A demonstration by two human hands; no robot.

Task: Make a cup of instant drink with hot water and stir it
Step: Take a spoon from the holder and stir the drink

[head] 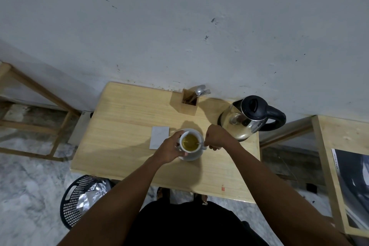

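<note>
The right hand [214, 138] is curled into a fist around the handle of a spoon [200, 143], whose bowl end is dipped into the drink at the right side of the cup's mouth. The left hand [169, 149] is wrapped around the left side of the white cup [190, 142], fingers curved against its wall, thumb near the rim. The cup is filled with a yellow-green liquid [188, 142] and is seated on a white saucer [191, 157], of which only the near rim is seen below the cup.

Cup and saucer are placed near the middle of a small wooden table [123, 146], slightly toward its right half. Just left of the cup, partly covered by the left hand's fingers, a flat grey-white rectangular sachet or card [158, 136] is laid; which it is cannot be told. Beside the right hand, at the table's right edge, a glass-and-steel electric kettle [247, 118] with a black lid and handle is stood, lid closed. At the far edge, near the wall, a square wooden cutlery holder [187, 106] is set, with a spoon and fork [201, 90] protruding.

On the floor off the table's near left corner, a black perforated basket [75, 201] with crumpled foil wrappers [89, 195] inside is noted.
</note>
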